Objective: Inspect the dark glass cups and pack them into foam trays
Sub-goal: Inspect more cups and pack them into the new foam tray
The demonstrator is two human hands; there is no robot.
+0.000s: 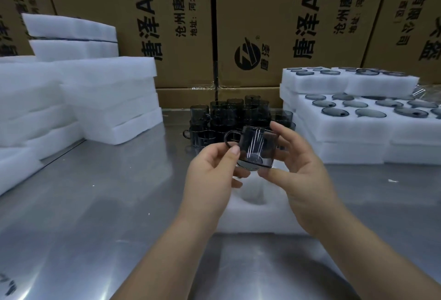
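A dark glass cup point(256, 148) with a round handle is held up between both hands above the metal table. My left hand point(211, 170) pinches it by the handle side, thumb on the handle. From the right, my right hand point(298, 168) grips its rim and base with curled fingers. Under the hands lies a white foam tray point(256, 213) with an empty round pocket showing. Behind the held cup stands a cluster of several more dark glass cups point(238, 116).
Stacks of blank white foam trays point(95, 99) fill the left. On the right are stacked foam trays point(358, 127) filled with dark cups. Brown printed cartons point(274, 25) wall the back. The steel table point(83, 204) spreads in front.
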